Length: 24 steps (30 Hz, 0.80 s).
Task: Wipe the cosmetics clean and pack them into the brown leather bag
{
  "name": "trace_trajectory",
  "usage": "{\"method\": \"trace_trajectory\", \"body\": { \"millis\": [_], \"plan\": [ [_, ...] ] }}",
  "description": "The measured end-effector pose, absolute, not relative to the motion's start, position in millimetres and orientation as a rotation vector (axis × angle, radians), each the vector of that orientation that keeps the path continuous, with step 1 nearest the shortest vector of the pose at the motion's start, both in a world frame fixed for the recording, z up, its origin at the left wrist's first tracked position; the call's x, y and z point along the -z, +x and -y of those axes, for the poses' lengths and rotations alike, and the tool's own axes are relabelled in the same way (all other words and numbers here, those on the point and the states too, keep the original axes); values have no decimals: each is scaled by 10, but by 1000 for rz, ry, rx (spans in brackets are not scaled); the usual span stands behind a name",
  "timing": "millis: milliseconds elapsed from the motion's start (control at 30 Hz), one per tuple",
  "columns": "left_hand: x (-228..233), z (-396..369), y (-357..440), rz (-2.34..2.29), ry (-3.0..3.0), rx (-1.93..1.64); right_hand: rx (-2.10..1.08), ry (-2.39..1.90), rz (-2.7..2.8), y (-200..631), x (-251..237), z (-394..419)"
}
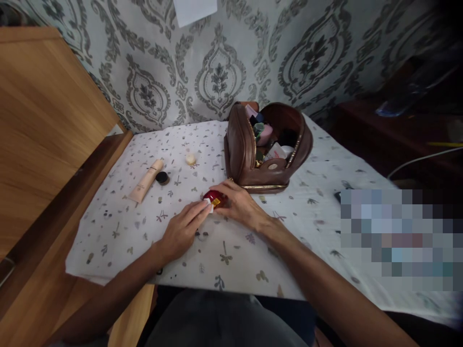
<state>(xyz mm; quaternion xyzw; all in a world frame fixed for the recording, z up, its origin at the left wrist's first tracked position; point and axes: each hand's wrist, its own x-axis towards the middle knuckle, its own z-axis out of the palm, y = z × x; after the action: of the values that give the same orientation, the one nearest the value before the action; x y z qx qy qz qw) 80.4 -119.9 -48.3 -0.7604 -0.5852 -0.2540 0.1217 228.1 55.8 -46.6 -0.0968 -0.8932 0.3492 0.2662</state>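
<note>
In the head view, my right hand [237,202] is wrapped round a small shiny red container [213,196] with a gold label, low over the cloth. From the other side, my left hand [184,229] presses a small white piece [210,206], perhaps a tissue or pad, against the container with its fingers together. Much of the container is covered by my fingers. Left of the hands lie a peach-coloured squeeze tube [146,181] and a small black-lidded jar [162,178]. A little cream-coloured round pot or cap [190,159] sits farther back.
An unzipped brown leather bag [240,149] full of cosmetics stands just behind my right hand. White printed cloth [224,262] covers the table. A wooden panel [54,120] rises at left, and patterned wallpaper [220,77] backs the table. At right, a blurred-out patch [398,231] hides something.
</note>
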Motion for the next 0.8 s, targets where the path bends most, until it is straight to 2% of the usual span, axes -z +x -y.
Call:
{"method": "trace_trajectory", "body": {
  "millis": [233,433,500,667,800],
  "plan": [
    [618,1241,762,1724,-2286,654,-942,-299,2462,2295,437,-567],
    [543,1214,751,1836,-2268,900,-983,-467,2332,2222,502,-463],
    [472,1212,781,1887,-2178,1012,-1206,-537,2204,2185,514,-430],
    [331,1165,902,1747,-2100,1073,-2142,-476,1482,2150,461,-323],
    [220,1067,936,1699,-2081,1116,-2536,-323,1189,2166,387,-251]
  ]
}}
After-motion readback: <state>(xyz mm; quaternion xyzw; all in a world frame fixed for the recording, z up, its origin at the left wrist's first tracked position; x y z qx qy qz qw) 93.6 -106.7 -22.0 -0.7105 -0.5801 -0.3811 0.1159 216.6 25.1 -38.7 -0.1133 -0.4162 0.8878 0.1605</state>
